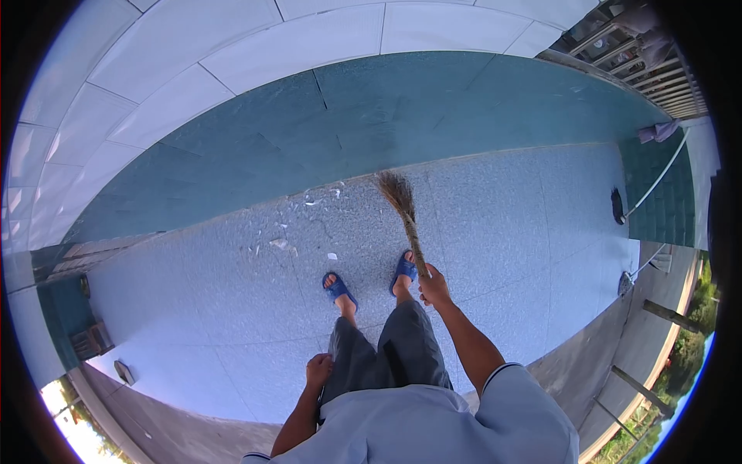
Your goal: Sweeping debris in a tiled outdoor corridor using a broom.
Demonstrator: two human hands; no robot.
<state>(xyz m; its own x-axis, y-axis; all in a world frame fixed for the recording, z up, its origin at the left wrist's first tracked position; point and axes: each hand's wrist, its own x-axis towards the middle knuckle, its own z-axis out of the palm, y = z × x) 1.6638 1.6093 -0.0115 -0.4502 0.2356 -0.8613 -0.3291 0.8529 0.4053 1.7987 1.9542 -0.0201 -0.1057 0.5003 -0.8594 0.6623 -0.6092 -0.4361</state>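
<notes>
My right hand (433, 286) grips the handle end of a short straw broom (410, 226). The broom points away from me, and its spread bristles reach close to the base of the teal tiled wall. Beside my left thigh hangs my left hand (319, 369), its fingers curled near the grey shorts; whether it holds anything is hidden. Left of the bristles, scraps of white litter (283, 245) lie scattered on the speckled floor (487, 232). One small white piece (332, 256) rests just ahead of my left blue slipper (339, 289).
The teal wall (371, 127) runs along the floor's far side. At right, a mop (617, 206) leans with its white handle raised, and a second mop (625, 284) stands nearer. A small wooden stool (93, 341) is at far left. Barred window (632, 58) at upper right.
</notes>
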